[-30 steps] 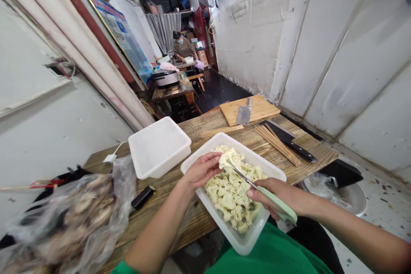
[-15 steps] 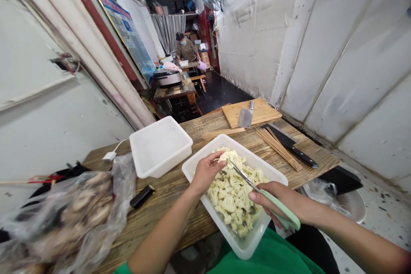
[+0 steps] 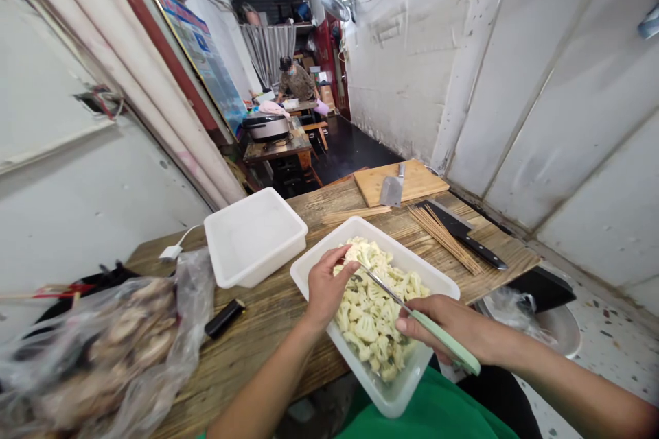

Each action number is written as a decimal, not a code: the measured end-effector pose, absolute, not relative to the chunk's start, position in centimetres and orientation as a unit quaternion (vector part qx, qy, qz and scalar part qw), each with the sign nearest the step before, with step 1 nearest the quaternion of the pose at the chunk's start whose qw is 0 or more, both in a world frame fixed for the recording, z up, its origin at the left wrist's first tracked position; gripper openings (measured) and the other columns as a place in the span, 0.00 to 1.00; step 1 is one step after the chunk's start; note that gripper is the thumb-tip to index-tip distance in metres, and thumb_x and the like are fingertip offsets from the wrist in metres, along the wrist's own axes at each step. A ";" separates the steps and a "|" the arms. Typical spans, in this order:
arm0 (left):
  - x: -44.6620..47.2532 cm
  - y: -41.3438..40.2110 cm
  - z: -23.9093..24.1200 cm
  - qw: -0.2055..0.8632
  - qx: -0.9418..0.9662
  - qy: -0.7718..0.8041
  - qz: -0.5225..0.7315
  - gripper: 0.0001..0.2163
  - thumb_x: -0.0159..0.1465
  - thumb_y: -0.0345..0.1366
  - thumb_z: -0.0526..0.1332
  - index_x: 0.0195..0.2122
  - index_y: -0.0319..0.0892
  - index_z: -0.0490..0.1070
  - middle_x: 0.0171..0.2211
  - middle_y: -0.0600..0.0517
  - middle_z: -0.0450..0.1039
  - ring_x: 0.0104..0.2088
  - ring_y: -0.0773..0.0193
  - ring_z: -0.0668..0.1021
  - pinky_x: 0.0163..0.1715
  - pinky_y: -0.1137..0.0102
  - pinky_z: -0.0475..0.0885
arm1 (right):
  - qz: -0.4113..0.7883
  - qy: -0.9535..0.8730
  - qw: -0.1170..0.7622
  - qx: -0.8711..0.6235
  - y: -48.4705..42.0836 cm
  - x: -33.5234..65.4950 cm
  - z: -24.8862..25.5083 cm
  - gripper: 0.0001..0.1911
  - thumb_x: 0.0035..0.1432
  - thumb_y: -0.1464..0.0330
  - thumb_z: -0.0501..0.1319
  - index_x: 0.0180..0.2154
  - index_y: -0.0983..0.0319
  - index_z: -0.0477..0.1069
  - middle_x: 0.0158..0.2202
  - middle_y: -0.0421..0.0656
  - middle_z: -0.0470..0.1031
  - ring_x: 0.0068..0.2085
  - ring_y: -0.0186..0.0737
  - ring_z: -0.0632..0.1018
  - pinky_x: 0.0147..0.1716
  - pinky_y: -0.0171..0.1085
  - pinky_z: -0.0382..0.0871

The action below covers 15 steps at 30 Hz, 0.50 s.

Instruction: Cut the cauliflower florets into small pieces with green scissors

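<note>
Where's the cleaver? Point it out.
The cleaver lies on the cutting board at the table's far end, beyond the cauliflower tub and left of the black knife.

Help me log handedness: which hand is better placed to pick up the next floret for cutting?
Probably the left hand: it already rests on the cauliflower in the white tray. The right hand has its grip full with the green-handled scissors.

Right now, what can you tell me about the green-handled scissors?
The scissors have slim metal blades and a pale green, plastic-looking handle. The right hand grips the handle; whether the blades are open is unclear. They slant up and left over the white tub of cauliflower, tips near the left hand, which reaches among the florets.
</note>
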<state>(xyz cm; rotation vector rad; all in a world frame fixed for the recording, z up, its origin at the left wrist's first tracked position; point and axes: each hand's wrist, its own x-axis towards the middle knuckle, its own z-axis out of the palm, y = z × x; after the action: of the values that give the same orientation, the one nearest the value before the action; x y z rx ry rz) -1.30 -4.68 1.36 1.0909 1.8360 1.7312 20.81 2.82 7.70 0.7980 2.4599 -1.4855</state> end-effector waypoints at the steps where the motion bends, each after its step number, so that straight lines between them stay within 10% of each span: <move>1: -1.3 -4.8 1.5 0.188 0.397 0.655 0.614 0.18 0.53 0.42 0.68 0.44 0.43 0.77 0.45 0.48 0.76 0.45 0.60 0.76 0.48 0.67 0.68 | -0.492 0.825 0.077 0.267 2.8 20.8 7.8 0.25 0.58 0.47 0.55 0.29 0.63 0.65 0.17 0.38 0.66 0.20 0.33 0.70 0.20 0.29 0.58; 15: -0.2 -5.3 2.0 0.179 0.420 0.667 0.588 0.16 0.53 0.41 0.68 0.42 0.45 0.78 0.39 0.51 0.75 0.39 0.62 0.74 0.43 0.69 0.68 | -0.528 0.789 0.077 0.304 2.6 20.6 6.5 0.27 0.54 0.43 0.56 0.27 0.61 0.61 0.13 0.36 0.62 0.15 0.35 0.69 0.13 0.30 0.59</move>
<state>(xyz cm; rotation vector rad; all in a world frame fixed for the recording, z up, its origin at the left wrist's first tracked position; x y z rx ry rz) -0.20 -5.30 1.99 1.1873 1.8873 1.6641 20.58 2.60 6.54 0.9122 2.3643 -1.5832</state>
